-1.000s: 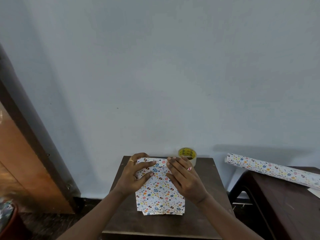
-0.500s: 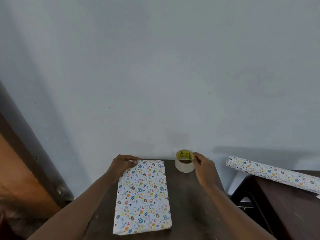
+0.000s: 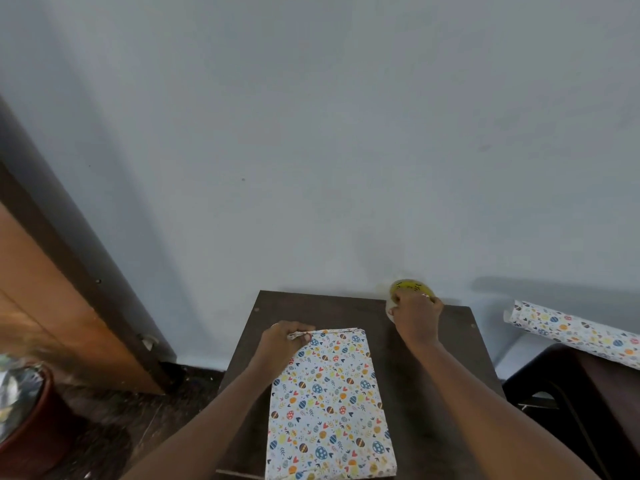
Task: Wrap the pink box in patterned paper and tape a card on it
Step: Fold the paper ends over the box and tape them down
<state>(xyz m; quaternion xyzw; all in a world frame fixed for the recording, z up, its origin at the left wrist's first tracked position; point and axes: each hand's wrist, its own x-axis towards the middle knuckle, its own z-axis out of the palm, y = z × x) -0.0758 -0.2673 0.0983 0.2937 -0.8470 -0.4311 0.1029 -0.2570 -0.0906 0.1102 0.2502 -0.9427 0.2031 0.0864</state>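
The flat rectangular box wrapped in white egg-and-heart patterned paper [image 3: 329,403] lies flat on the small dark brown wooden bench [image 3: 436,393], its long side running away from the person. The left hand [image 3: 282,344] is at the box's far left corner, fingers curled and pinching the folded paper flap [image 3: 299,335] at that end; the rest of the box stretches back from this hand towards the person.

The right hand [image 3: 417,317] is beyond and to the right of the left hand, at the bench's far edge close to the pale blue-grey wall [image 3: 311,150]. Its fingers curl over the yellow-cored roll of clear tape [image 3: 410,289] and grip it; whether the roll rests on the bench or is lifted cannot be told.

Well to the right of the right hand, a roll of the same patterned wrapping paper [image 3: 571,329] lies on a second dark bench [image 3: 609,403].
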